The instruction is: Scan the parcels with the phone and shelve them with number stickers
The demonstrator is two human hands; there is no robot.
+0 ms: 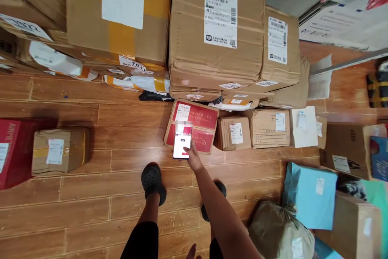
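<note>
My right hand (192,157) grips a smartphone (181,146), with the thumb over the lower part of its lit screen. The screen is mostly white with a red band near the top and a small red button low down. Behind the phone, a red carton (201,119) with a white label lies on the floor. Only some fingers of my left hand (191,251) show at the bottom edge; they are apart, with nothing seen in them.
Large labelled cardboard boxes (189,20) are stacked ahead. Smaller cartons (269,129) line the floor to the right. A blue parcel (312,206) and a tied grey-brown sack (277,226) stand lower right. At left are a red box (18,146) and a taped carton (44,158).
</note>
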